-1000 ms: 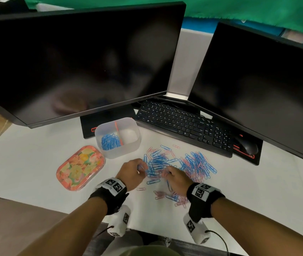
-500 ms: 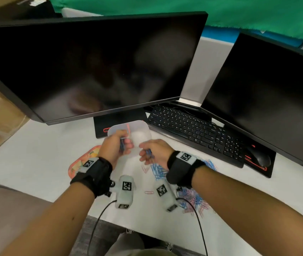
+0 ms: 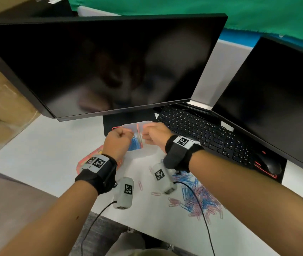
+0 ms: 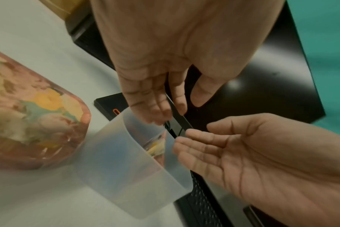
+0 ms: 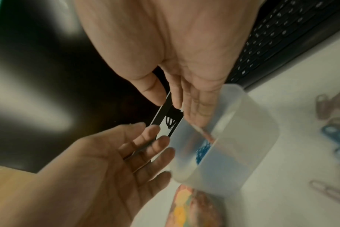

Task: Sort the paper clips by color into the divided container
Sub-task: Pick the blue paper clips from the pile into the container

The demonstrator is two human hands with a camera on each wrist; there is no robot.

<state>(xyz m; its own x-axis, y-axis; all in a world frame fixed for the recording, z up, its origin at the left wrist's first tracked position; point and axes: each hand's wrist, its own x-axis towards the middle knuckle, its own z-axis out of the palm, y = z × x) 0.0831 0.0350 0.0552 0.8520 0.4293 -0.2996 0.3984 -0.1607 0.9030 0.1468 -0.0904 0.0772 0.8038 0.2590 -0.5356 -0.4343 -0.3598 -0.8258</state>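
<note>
While no writing reads clearly, both hands (image 3: 137, 138) hover open-fingered over the divided container (image 4: 126, 161)

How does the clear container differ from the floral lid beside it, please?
The container is translucent and plain, while the lid is opaque with a colourful floral print. The container is deep, divided, and holds blue clips; the lid is low and flat. Both have rounded corners and sit on the white table.

An office workstation: two dark monitors (image 3: 110, 61) fill the upper frame, with a black keyboard (image 3: 206, 133) and mouse (image 3: 270, 165) at right on a white bench (image 3: 41, 150).
</note>
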